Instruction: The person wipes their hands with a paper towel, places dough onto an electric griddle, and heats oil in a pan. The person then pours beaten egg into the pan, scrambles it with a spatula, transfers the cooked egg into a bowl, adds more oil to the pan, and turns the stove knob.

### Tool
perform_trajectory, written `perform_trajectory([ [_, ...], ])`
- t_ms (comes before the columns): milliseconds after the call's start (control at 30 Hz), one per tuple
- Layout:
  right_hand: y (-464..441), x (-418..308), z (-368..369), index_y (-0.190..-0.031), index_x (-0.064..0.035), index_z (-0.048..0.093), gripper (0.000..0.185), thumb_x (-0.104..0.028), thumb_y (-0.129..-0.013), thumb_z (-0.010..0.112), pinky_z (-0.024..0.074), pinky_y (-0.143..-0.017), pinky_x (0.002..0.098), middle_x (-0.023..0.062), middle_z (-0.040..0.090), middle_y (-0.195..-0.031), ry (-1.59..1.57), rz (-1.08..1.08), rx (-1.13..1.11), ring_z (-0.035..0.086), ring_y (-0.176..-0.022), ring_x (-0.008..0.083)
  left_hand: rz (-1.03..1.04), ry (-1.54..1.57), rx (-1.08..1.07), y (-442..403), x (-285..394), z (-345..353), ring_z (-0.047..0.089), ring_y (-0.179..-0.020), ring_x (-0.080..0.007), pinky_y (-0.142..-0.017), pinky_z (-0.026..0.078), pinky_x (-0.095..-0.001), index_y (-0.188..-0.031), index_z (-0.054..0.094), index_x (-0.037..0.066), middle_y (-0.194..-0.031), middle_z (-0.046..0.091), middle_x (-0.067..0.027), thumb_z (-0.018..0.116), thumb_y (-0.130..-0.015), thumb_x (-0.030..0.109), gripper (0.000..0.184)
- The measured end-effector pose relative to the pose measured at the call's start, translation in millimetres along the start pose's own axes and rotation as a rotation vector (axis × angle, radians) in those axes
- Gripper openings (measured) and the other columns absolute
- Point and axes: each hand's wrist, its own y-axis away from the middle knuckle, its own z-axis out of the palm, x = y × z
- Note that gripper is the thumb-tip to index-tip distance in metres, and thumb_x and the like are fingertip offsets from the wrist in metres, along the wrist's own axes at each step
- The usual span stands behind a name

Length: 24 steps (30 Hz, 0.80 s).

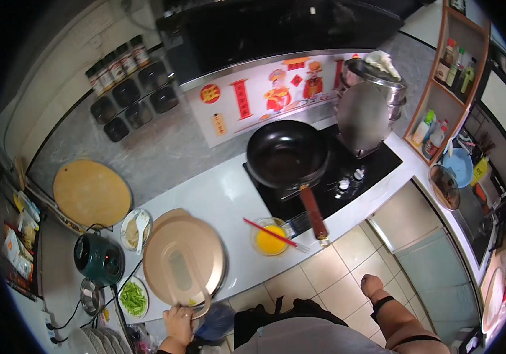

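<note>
Near the front edge of the counter, toward its left end, lies a round beige pan-like appliance, and the left hand is at its handle, just past that edge. From where I stand I can't tell whether the fingers are closed round the handle or only resting against it, nor whether the top is fully seated or slightly raised. The right hand hangs over the tiled floor, well apart from the counter, its fingers curled together with nothing visible in them.

I'd judge the step in hand to be handling the appliance by its handle. Moving it from here would call for a sure hold and a level path, clear of the chopped greens by the left front corner and the bowl with a white spoon behind them.

Farther right along the front edge, red chopsticks lie across a bowlful of yellow liquid, beside the hob. A dark wok sits on the hob's left part, its handle reaching out past the counter's front edge; neither hand is touching it.
</note>
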Motion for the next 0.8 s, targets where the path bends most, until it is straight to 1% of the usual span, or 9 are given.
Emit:
perform_trajectory([
  [67, 0.5, 14.2, -12.2, -0.090, -0.0050, 0.065, 0.031, -0.026, -0.084, 0.042, 0.0485, -0.079, 0.0442, 0.0196, 0.064, -0.091, -0.012, 0.087, 0.010, 0.061, -0.089, 0.0358, -0.029, -0.078, -0.110, -8.7, 10.8, -10.5, 0.055, -0.088, -0.0219, -0.074, 0.038, -0.0407, -0.076, 0.061, 0.014, -0.087, 0.060, -0.0015, 0.064, -0.067, 0.015, 0.010],
  [133, -5.6, 47.6, -9.4, -0.090, -0.0039, 0.065, 0.034, -0.028, -0.084, 0.042, 0.0481, -0.080, 0.0443, 0.0210, 0.064, -0.091, -0.054, 0.067, -0.042, 0.061, -0.090, 0.0358, -0.030, -0.073, -0.128, -20.6, 28.7, -31.3, 0.056, -0.090, -0.0327, -0.074, 0.045, -0.0406, -0.098, 0.060, 0.005, -0.096, 0.058, -0.0170, 0.063, -0.077, 0.009, 0.022],
  [200, -9.0, 72.7, -12.5, -0.090, -0.0045, 0.065, 0.035, -0.030, -0.084, 0.042, 0.0481, -0.081, 0.0434, 0.0186, 0.065, -0.091, -0.049, 0.101, -0.037, 0.061, -0.091, 0.0346, -0.187, -0.088, -0.316, -44.2, 57.5, -55.1, 0.055, -0.094, -0.0349, -0.079, 0.044, -0.0449, -0.105, 0.060, 0.009, -0.102, 0.058, -0.0167, 0.066, -0.074, 0.014, 0.032],
  [300, -11.6, 85.1, -34.6, -0.092, -0.0062, 0.066, 0.036, -0.032, -0.084, 0.043, 0.0487, -0.081, 0.0413, 0.0142, 0.065, -0.095, -0.039, 0.140, -0.102, 0.061, -0.092, 0.0311, -0.150, 0.115, -0.299, -104.8, 124.2, -97.0, 0.053, -0.097, -0.0351, -0.082, 0.043, -0.0450, -0.104, 0.060, 0.009, -0.104, 0.057, -0.0160, 0.064, -0.074, 0.013, 0.031],
  [433, -41.7, 109.6, -24.9, -0.092, -0.0075, 0.067, 0.033, -0.031, -0.083, 0.044, 0.0488, -0.081, 0.0406, 0.0162, 0.065, -0.096, -0.120, 0.175, -0.016, 0.061, -0.092, 0.0312, 0.173, 0.317, 0.032, -186.9, 196.5, -138.5, 0.051, -0.097, -0.0381, -0.085, 0.040, -0.0459, -0.091, 0.062, 0.008, -0.104, 0.057, -0.0170, 0.056, -0.077, 0.007, 0.016],
  [533, -51.3, 117.1, -30.2, -0.093, -0.0098, 0.067, 0.030, -0.027, -0.083, 0.045, 0.0493, -0.081, 0.0400, 0.0179, 0.065, -0.094, -0.126, 0.225, 0.123, 0.061, -0.092, 0.0318, 0.402, 0.212, 0.108, -231.7, 206.4, -152.5, 0.050, -0.098, -0.0393, -0.088, 0.037, -0.0467, -0.084, 0.060, 0.006, -0.104, 0.057, -0.0165, 0.052, -0.078, 0.007, 0.010],
  [600, -51.9, 119.5, -53.1, -0.094, -0.0098, 0.066, 0.028, -0.024, -0.083, 0.044, 0.0497, -0.081, 0.0407, 0.0196, 0.065, -0.093, -0.244, 0.131, 0.180, 0.061, -0.091, 0.0336, 0.456, 0.296, 0.117, -261.5, 214.6, -163.6, 0.049, -0.099, -0.0391, -0.089, 0.035, -0.0466, -0.083, 0.059, 0.006, -0.106, 0.056, -0.0171, 0.052, -0.078, 0.008, 0.009],
  [667, -66.6, 136.7, -66.0, -0.095, -0.0097, 0.065, 0.027, -0.022, -0.084, 0.044, 0.0498, -0.080, 0.0418, 0.0195, 0.064, -0.094, -0.179, 0.251, 0.100, 0.061, -0.090, 0.0342, 0.501, 0.385, 0.134, -291.8, 231.5, -173.0, 0.049, -0.100, -0.0390, -0.090, 0.034, -0.0465, -0.083, 0.058, 0.005, -0.108, 0.055, -0.0177, 0.051, -0.079, 0.009, 0.009],
  [800, -59.9, 163.6, -124.8, -0.091, -0.0057, 0.064, 0.030, -0.027, -0.084, 0.044, 0.0496, -0.079, 0.0431, 0.0203, 0.064, -0.094, -0.394, 0.492, 0.392, 0.061, -0.089, 0.0359, 0.498, 0.437, 0.184, -339.1, 272.5, -183.6, 0.046, -0.106, -0.0408, -0.094, 0.034, -0.0457, -0.097, 0.058, 0.002, -0.117, 0.049, -0.0226, 0.057, -0.078, 0.013, 0.022],
])
